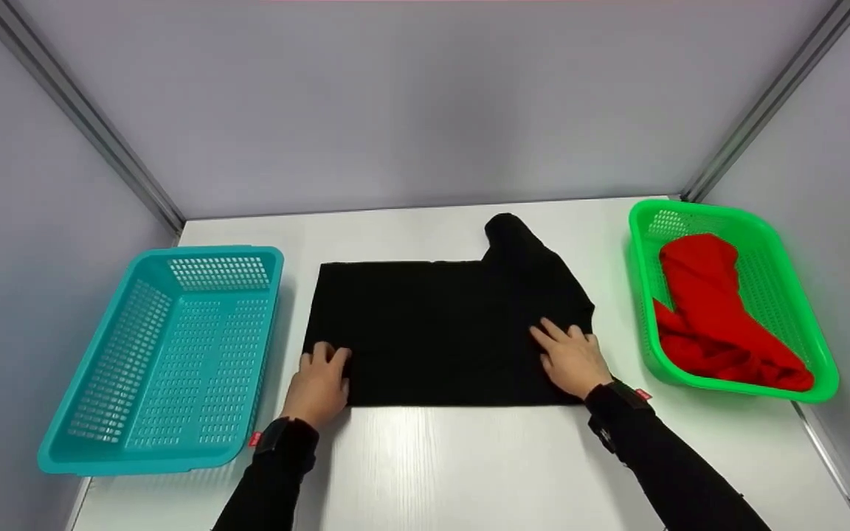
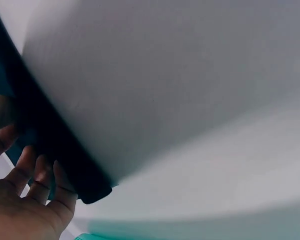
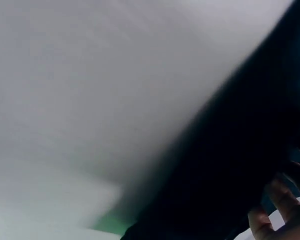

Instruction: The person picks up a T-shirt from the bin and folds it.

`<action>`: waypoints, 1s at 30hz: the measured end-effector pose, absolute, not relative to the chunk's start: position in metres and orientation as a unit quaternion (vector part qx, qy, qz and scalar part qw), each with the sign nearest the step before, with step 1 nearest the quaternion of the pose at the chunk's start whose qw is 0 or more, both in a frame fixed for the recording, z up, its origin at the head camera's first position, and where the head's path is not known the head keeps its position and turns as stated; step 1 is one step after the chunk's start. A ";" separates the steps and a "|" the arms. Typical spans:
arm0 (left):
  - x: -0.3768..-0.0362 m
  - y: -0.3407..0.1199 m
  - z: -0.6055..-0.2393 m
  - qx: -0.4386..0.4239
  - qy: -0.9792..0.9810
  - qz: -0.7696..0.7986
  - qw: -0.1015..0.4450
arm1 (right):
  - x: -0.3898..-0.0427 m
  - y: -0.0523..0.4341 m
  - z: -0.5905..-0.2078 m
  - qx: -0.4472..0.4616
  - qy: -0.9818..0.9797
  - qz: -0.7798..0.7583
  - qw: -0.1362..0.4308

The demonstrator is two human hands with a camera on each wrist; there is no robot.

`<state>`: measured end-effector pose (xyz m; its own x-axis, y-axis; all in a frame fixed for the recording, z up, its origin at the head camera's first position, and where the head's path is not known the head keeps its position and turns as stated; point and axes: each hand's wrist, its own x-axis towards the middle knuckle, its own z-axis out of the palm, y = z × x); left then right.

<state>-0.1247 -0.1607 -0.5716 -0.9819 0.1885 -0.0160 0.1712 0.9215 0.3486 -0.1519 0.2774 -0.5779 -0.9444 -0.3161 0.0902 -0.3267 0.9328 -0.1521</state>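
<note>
A black garment point(image 1: 425, 332) lies flat on the white table, folded to a rough rectangle. One part like a sleeve point(image 1: 517, 240) sticks out past its far edge on the right. At the near left corner, my left hand point(image 1: 318, 383) rests on the cloth with fingers slightly bent. The left wrist view shows its fingers point(image 2: 41, 182) against the garment's dark edge point(image 2: 65, 140). My right hand point(image 1: 572, 360) lies on the right side of the garment, fingers spread and touching the fabric. In the right wrist view the fingertips point(image 3: 279, 200) appear at the lower right, over dark cloth.
To the left stands a teal perforated basket point(image 1: 266, 354) with nothing inside. A green basket point(image 1: 797, 287) at the right holds a crumpled red cloth point(image 1: 716, 317). Grey-white panels point(image 1: 432, 103) enclose the table point(image 1: 425, 464) at the back and both sides.
</note>
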 end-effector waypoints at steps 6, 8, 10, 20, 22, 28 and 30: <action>-0.124 -0.162 -0.563 0.105 0.978 0.171 0.053 | -0.153 0.279 -0.581 0.152 -0.982 0.093 0.060; -0.125 -0.162 -0.561 0.113 0.979 0.166 0.046 | -0.156 0.279 -0.581 0.144 -0.983 0.091 0.070; -0.127 -0.162 -0.562 0.122 0.979 0.157 0.035 | -0.159 0.279 -0.580 0.137 -0.985 0.084 0.070; -0.141 -0.163 -0.569 0.138 0.984 0.111 0.029 | -0.168 0.280 -0.573 0.099 -0.989 0.104 0.019; -0.143 -0.165 -0.569 0.147 0.982 0.118 0.030 | -0.169 0.283 -0.573 0.112 -0.986 0.119 0.017; -0.148 -0.165 -0.563 0.153 0.974 0.151 0.070 | -0.170 0.287 -0.575 0.111 -0.984 0.136 0.015; -0.148 -0.164 -0.561 0.149 0.977 0.136 0.065 | -0.170 0.286 -0.574 0.100 -0.987 0.123 0.020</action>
